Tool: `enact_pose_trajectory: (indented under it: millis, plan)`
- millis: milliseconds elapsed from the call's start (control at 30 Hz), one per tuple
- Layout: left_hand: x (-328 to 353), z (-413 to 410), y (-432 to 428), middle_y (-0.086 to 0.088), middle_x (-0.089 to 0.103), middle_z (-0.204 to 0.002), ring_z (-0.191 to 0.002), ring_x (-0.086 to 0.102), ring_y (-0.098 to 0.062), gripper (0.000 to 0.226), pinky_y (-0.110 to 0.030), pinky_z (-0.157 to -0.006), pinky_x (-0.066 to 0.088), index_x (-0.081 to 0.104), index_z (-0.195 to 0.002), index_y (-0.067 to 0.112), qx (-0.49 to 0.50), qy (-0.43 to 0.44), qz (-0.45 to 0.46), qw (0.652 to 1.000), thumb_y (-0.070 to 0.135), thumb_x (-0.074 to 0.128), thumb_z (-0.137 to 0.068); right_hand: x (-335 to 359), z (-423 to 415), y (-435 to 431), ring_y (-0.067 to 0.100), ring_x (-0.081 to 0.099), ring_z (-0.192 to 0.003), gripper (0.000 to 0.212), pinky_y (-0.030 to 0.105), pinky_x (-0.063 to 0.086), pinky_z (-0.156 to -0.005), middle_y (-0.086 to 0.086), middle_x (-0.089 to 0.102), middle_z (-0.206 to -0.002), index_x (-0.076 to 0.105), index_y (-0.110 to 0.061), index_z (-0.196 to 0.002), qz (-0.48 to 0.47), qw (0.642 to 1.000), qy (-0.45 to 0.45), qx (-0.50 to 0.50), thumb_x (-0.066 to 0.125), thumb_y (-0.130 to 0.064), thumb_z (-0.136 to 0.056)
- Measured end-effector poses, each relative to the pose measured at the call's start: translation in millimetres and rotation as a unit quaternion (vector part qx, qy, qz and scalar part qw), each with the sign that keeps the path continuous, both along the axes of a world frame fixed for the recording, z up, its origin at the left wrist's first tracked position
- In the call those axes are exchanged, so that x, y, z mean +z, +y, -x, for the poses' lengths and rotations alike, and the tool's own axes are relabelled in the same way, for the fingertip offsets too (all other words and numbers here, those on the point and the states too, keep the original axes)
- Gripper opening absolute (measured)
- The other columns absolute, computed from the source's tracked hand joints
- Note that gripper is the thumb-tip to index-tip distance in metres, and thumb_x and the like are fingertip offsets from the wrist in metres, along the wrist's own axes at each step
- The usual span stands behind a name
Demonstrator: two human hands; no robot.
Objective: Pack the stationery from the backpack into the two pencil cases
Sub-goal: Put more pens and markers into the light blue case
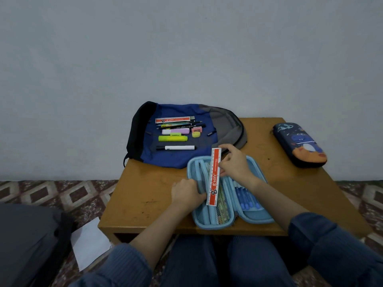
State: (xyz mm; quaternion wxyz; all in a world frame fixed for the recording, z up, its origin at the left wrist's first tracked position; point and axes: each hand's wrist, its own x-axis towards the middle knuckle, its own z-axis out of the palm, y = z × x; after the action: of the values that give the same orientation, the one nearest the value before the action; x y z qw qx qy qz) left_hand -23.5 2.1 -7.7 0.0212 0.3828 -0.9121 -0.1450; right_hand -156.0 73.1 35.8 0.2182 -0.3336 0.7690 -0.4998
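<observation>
The ruler (213, 176) is over the left half of the open case (259, 219). Its long axis runs almost straight away from the person. The far end leans a little to the right and sticks out past the case's far rim. The near end stops about halfway down the left half, above a mesh pocket. The red printed strip faces up, with the lettering running along its length.

The right hand (234, 162) pinches the ruler's right edge in its far part, with curled fingers and the thumb at the edge. The left hand (186, 193) grips the case's left half, its fingers curled onto an inner flap just beside the ruler's near end. Whether they also touch the ruler cannot be told.

Blue pens (246, 197) are in the right half of the case, lying parallel to the ruler.

The backpack (178, 158) lies flat beyond the case, its near edge touching the case's far rim, right where the ruler's far end points. On it, all lying crosswise to the held ruler, are:
- a second ruler (175, 120)
- pencils (180, 124)
- a pink highlighter (175, 131)
- a yellow highlighter (172, 138)
- a white marker (176, 147)
- two small erasers (196, 131)

A closed dark case (299, 145) is well apart to the right of the open case and farther back. Case, backpack and dark case all rest on a brown table (145, 193). Left of the case, down on the floor, are a sheet of paper (89, 241) and a dark bag (27, 241).
</observation>
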Motion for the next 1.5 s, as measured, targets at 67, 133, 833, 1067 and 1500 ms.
enact_pose_trajectory:
  millis: [67,133,833,1067,1500]
  plan:
    - [0.7,0.4,1.6,0.002,0.061,-0.08,-0.075,0.057,-0.014,0.025,-0.032,-0.083,0.049,0.055,-0.076,0.019,-0.009,0.008,-0.011,1.0,0.042,0.061,-0.084,0.5,-1.9,-0.8,0.016,0.061,-0.057,0.045,0.028,0.057,-0.05,0.005,0.056,-0.064,0.051,-0.011,-0.125,-0.002,1.0,0.008,0.002,0.062,0.003,-0.083]
    - [1.2,1.3,1.8,0.001,0.063,-0.081,-0.075,0.059,-0.014,0.024,-0.031,-0.076,0.052,0.06,-0.082,0.017,-0.008,0.007,-0.029,1.0,0.04,0.062,-0.083,1.4,-2.6,-1.2,0.015,0.06,-0.056,0.045,0.024,0.055,-0.047,0.005,0.056,-0.064,0.051,-0.011,-0.125,-0.002,1.0,0.016,0.002,0.061,0.003,-0.084]
    - [10.0,-17.0,-14.3,0.009,0.058,-0.069,-0.064,0.053,-0.004,0.025,-0.016,-0.057,0.044,0.057,-0.063,0.023,0.02,0.165,-0.204,0.965,0.019,0.061,-0.087,-15.8,-23.3,-26.0,0.014,0.057,-0.034,0.005,0.023,0.049,-0.038,0.014,0.06,-0.055,0.062,0.004,-0.076,-0.194,0.98,-0.03,-0.033,0.065,0.003,-0.081]
    - [6.0,-18.2,-13.6,0.008,0.06,-0.073,-0.066,0.054,-0.002,0.02,-0.012,-0.057,0.044,0.059,-0.068,0.02,0.022,0.192,-0.226,0.955,0.017,0.061,-0.087,-14.0,-23.7,-37.9,0.029,0.071,-0.064,0.012,0.042,0.06,-0.064,0.02,0.069,-0.071,0.063,0.005,-0.072,-0.239,0.97,-0.022,-0.024,0.071,-0.002,-0.078]
    - [-4.2,-32.0,-25.8,-0.005,0.065,-0.087,-0.08,0.065,-0.021,0.011,-0.033,-0.073,0.057,0.058,-0.079,0.016,0.129,0.224,-0.235,0.937,0.019,0.061,-0.088,-19.2,-32.2,-34.7,0.022,0.049,-0.06,0.035,0.029,0.04,-0.049,0.006,0.047,-0.061,0.04,-0.008,-0.052,-0.28,0.947,0.152,0.038,0.064,-0.007,-0.079]
